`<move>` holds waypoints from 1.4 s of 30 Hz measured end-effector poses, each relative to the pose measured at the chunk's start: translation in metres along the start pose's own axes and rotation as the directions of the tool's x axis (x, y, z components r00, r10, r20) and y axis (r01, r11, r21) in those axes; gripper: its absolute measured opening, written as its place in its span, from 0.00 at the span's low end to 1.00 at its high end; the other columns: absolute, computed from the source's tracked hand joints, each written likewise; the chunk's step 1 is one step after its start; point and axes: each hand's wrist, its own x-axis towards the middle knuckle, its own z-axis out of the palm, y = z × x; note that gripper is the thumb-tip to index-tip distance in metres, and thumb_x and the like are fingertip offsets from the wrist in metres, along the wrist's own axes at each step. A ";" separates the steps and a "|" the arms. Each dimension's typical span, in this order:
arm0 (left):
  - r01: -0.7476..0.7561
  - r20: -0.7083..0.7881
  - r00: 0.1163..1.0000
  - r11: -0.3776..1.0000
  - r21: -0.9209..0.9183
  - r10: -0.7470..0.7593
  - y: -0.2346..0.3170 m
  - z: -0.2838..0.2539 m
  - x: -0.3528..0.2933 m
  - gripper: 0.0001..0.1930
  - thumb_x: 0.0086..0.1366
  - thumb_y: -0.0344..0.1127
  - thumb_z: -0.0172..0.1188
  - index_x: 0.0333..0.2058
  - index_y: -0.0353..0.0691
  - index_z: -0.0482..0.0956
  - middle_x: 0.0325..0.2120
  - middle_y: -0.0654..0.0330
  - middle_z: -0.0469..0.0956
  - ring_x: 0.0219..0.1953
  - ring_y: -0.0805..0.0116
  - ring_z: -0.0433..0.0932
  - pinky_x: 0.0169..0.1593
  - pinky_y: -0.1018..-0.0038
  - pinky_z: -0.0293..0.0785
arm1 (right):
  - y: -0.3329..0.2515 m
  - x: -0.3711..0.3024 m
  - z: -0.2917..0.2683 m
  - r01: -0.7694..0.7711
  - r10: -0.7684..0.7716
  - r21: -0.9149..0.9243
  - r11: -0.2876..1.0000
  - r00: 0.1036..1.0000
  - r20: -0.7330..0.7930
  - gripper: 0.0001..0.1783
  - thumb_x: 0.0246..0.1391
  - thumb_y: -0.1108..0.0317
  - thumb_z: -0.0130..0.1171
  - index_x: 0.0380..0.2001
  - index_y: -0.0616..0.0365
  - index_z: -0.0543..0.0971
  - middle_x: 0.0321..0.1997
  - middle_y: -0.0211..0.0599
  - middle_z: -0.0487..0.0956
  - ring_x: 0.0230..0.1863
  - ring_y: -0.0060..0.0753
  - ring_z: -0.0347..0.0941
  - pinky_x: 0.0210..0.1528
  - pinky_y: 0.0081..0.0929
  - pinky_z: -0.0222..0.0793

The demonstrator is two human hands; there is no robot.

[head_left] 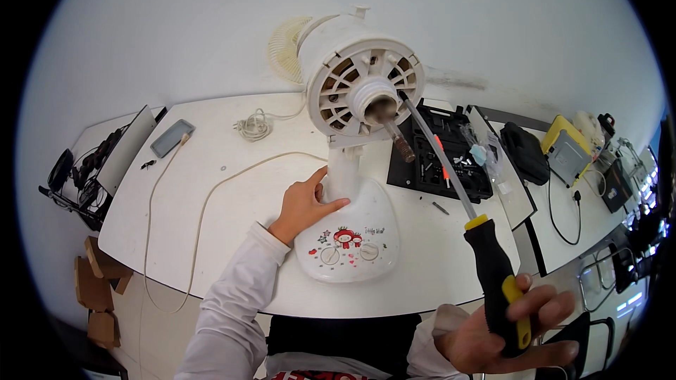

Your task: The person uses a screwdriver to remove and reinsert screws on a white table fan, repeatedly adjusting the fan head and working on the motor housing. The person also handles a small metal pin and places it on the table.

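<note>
Free tabletop beside fan, before toolbox

The room is closed in at the back by a plain white wall, marked on the right by a dark smudge. A white table is flanked by another white table at the right. Pale floor is seen below, black-and-metal chairs are placed at right, and bright light is admitted there, apparently by windows.
</note>
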 end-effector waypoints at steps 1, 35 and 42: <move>-0.003 -0.002 1.000 1.000 0.004 0.003 0.000 0.000 0.000 0.36 0.43 0.49 0.69 0.51 0.41 0.69 0.09 0.66 0.62 0.11 0.74 0.60 0.18 0.77 0.56 | 0.009 0.005 0.001 0.150 -0.150 0.017 0.989 0.966 0.209 0.38 0.48 0.65 0.56 0.60 0.42 0.49 0.53 0.45 0.61 0.47 0.37 0.66 0.53 0.34 0.64; -0.008 0.022 1.000 0.996 0.084 0.007 -0.004 -0.001 -0.001 0.40 0.44 0.58 0.66 0.53 0.41 0.67 0.11 0.64 0.67 0.12 0.69 0.68 0.19 0.74 0.61 | 0.019 -0.003 0.009 0.148 -0.169 -0.296 0.944 0.984 -0.047 0.43 0.42 0.70 0.67 0.60 0.46 0.56 0.41 0.35 0.62 0.53 0.38 0.62 0.63 0.35 0.56; -0.028 0.003 1.000 0.998 0.061 0.028 -0.004 0.001 0.000 0.37 0.44 0.51 0.68 0.52 0.40 0.67 0.09 0.65 0.65 0.11 0.72 0.64 0.19 0.76 0.59 | 0.016 0.008 0.000 -0.060 0.070 0.048 0.997 0.971 -0.228 0.34 0.49 0.58 0.61 0.57 0.51 0.59 0.35 0.35 0.63 0.52 0.37 0.63 0.64 0.34 0.55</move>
